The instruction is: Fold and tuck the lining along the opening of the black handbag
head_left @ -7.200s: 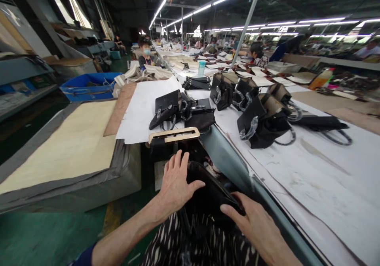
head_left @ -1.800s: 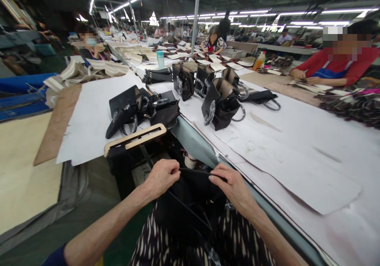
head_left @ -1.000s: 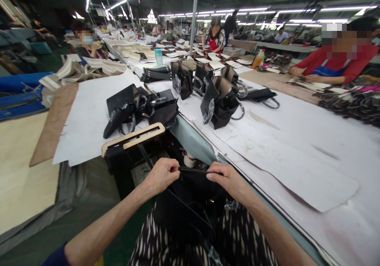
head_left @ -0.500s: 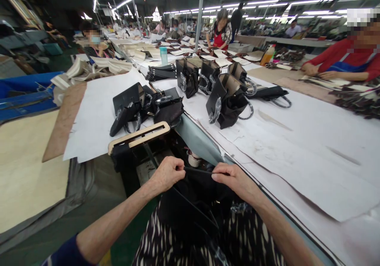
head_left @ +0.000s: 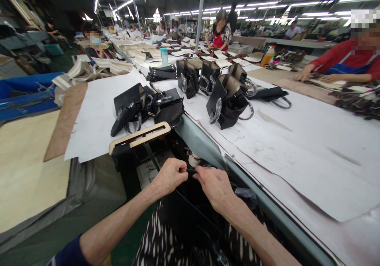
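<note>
The bag (head_left: 181,214) lies on the lap (head_left: 151,238), at the lower middle of the view. The left hand (head_left: 172,175) pinches its upper edge; the right hand (head_left: 214,185) pinches just beside it. The step seems to be working that edge; the next move probably calls for a firm left pinch while the right shifts. Above sits a wooden frame (head_left: 151,134); at upper centre, other bags (head_left: 218,103) on the surface (head_left: 303,159).

Matt cloth-like bag (head_left: 185,210), crinkled glossy plastic handle wrap (head_left: 217,108), smooth wood-like frame (head_left: 148,137), matt paper (head_left: 101,107).
</note>
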Action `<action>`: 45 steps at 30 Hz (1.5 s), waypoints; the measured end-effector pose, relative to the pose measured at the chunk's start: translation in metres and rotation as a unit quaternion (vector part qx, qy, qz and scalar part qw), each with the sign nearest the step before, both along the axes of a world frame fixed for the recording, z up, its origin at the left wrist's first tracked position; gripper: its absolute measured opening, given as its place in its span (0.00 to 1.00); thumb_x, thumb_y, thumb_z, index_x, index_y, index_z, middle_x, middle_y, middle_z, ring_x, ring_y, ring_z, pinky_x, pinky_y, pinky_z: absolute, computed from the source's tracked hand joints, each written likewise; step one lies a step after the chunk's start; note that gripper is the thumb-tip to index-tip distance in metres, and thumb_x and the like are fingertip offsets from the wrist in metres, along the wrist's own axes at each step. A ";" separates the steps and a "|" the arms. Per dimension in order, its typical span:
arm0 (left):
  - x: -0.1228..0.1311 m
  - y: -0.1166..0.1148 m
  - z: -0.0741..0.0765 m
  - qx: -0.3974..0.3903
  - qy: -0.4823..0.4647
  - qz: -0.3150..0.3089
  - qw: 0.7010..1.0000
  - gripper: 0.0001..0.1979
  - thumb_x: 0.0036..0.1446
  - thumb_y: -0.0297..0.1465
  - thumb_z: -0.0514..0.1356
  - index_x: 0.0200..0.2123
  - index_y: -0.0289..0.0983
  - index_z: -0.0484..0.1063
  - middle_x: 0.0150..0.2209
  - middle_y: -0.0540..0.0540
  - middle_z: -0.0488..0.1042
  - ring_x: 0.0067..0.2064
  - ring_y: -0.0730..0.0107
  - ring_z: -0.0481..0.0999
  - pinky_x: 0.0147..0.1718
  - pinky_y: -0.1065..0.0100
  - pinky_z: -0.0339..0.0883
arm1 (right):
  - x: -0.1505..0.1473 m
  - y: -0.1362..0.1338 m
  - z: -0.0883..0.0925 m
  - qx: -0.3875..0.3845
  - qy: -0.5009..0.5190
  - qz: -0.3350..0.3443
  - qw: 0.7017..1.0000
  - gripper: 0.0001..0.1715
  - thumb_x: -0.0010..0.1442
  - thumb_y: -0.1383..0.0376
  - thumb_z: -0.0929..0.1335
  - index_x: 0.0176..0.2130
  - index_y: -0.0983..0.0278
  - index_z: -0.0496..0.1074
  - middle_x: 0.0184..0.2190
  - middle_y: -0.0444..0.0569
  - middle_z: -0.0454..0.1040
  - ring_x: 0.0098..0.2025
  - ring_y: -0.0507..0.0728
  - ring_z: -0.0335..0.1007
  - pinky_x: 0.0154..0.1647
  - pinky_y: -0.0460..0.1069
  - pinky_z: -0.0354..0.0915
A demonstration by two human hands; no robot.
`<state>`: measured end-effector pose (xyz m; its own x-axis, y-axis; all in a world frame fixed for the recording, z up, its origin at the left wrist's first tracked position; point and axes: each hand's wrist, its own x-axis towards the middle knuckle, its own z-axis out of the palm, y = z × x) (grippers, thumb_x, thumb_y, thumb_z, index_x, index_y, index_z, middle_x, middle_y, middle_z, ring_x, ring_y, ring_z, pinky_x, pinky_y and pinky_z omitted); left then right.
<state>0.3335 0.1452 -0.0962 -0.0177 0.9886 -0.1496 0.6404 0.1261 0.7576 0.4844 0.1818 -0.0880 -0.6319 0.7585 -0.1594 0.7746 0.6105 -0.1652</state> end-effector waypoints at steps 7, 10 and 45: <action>-0.002 -0.005 -0.003 0.024 0.015 -0.037 0.999 0.09 0.42 0.24 0.52 0.15 0.35 0.56 0.16 0.56 0.56 0.21 0.77 0.55 0.20 0.72 0.45 | -0.009 0.008 0.004 -0.057 0.011 0.098 0.994 0.11 0.59 0.64 0.60 0.35 0.62 0.70 0.32 0.52 0.76 0.36 0.59 0.71 0.32 0.48 0.57; -0.005 -0.010 -0.002 0.028 0.008 -0.064 0.997 0.09 0.44 0.25 0.53 0.15 0.35 0.57 0.17 0.55 0.58 0.22 0.77 0.57 0.21 0.73 0.47 | -0.009 0.012 0.008 -0.084 0.009 0.137 0.987 0.12 0.59 0.62 0.61 0.34 0.63 0.71 0.33 0.51 0.76 0.38 0.58 0.71 0.34 0.47 0.58; -0.025 -0.082 0.021 0.106 0.003 -0.157 0.982 0.33 0.43 0.18 0.54 0.54 0.45 0.57 0.58 0.49 0.55 0.57 0.64 0.56 0.55 0.63 0.51 | 0.011 -0.030 0.041 -0.167 0.018 0.061 0.984 0.11 0.55 0.64 0.60 0.34 0.66 0.69 0.33 0.51 0.71 0.37 0.57 0.67 0.35 0.48 0.57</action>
